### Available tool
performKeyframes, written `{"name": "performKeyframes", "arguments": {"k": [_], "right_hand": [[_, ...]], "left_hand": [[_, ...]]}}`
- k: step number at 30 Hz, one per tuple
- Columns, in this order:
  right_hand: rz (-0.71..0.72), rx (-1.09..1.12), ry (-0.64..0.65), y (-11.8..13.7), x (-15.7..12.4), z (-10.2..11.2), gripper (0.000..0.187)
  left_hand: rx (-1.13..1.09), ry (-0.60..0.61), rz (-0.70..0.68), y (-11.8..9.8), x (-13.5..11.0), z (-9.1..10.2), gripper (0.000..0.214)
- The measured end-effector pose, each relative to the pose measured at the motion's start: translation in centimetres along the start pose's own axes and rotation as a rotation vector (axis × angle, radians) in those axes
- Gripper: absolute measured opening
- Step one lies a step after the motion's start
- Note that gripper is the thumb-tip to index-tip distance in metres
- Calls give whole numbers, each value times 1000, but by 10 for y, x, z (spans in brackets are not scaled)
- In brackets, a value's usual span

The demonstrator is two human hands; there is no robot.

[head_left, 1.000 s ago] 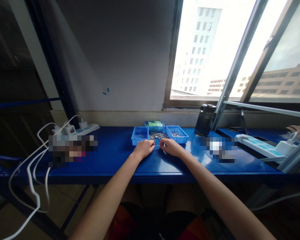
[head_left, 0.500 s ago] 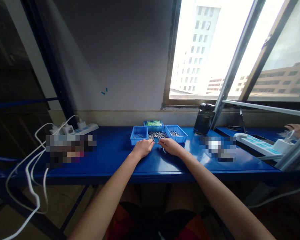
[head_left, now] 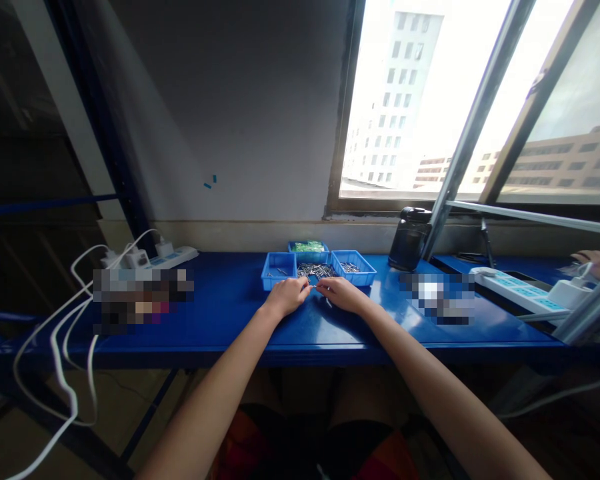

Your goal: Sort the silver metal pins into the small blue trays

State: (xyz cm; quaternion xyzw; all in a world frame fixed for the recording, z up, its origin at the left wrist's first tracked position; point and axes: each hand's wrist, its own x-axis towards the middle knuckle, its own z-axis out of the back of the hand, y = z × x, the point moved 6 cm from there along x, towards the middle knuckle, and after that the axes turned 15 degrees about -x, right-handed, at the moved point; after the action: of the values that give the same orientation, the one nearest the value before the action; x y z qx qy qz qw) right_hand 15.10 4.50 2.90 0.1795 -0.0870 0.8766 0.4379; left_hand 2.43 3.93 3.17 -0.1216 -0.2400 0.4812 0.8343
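My left hand point(head_left: 289, 295) and my right hand point(head_left: 341, 293) rest on the blue table point(head_left: 230, 320) just in front of three small blue trays. Both hands are closed in a pinch, fingertips almost meeting around a thin metal pin point(head_left: 312, 286) between them. The middle tray point(head_left: 316, 271) holds a heap of several metal pins. A few pins lie in the left tray point(head_left: 279, 270) and in the right tray point(head_left: 353, 267). Behind them a fourth tray point(head_left: 308, 247) holds green parts.
A white power strip point(head_left: 166, 257) with trailing white cables lies at the left. A black jar point(head_left: 409, 239) stands by the window frame. Another power strip point(head_left: 517, 291) lies at the right, where another person's hand point(head_left: 597, 260) shows at the edge.
The two hands have drawn slightly closer together around the pin; the view shifted a little. Otherwise nothing has moved.
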Motion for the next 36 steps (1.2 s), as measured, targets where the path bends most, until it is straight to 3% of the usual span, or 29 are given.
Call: {"name": "performKeyframes", "arguments": {"k": [13,26,36], "right_hand": [[59,41,-18,4,0,-2,27],[72,42,-26,7,1,0,29],[-3,44,-4,1,0,-4,22]], "left_hand": [[-85,-48,-171,-3,3,-1,24],[-120,-46,-164,-13,-3,5,21],[-105,-37,-105,-14,-4,5,16]]}}
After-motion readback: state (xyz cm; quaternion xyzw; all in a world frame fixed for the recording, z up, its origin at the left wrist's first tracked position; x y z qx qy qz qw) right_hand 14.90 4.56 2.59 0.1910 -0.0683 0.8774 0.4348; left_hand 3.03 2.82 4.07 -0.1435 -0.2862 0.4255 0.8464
